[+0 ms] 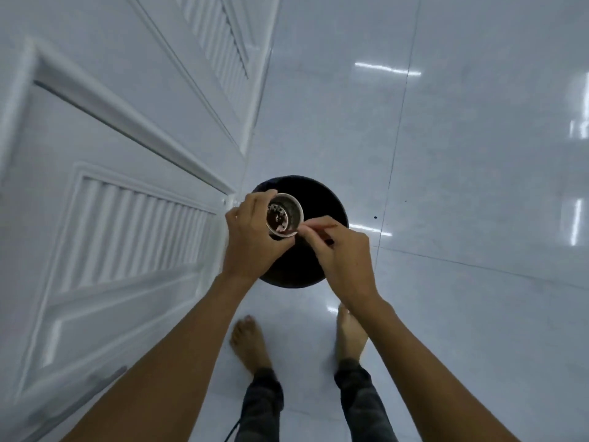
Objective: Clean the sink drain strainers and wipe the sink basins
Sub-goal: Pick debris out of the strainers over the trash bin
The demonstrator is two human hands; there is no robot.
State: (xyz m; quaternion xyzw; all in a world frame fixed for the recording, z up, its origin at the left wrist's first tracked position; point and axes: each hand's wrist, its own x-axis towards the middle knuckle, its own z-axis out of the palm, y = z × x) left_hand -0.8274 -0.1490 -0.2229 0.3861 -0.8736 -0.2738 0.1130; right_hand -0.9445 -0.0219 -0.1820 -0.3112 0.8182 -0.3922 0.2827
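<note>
The strainer [284, 217] in my left grip [251, 231] is pale silver-grey at the rim, dark brown inside with whitish specks. Below it the bin [322, 199] is plain black. The floor [462, 154] is glossy white tile with thin grey lines; the door [111, 186] at left is white, ribbed with slats. My trousers [360, 403] are dark grey.

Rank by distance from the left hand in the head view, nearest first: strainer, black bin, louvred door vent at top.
1. strainer, held in the left hand.
2. black bin, directly below on the floor.
3. louvred door vent, far up-left.
</note>
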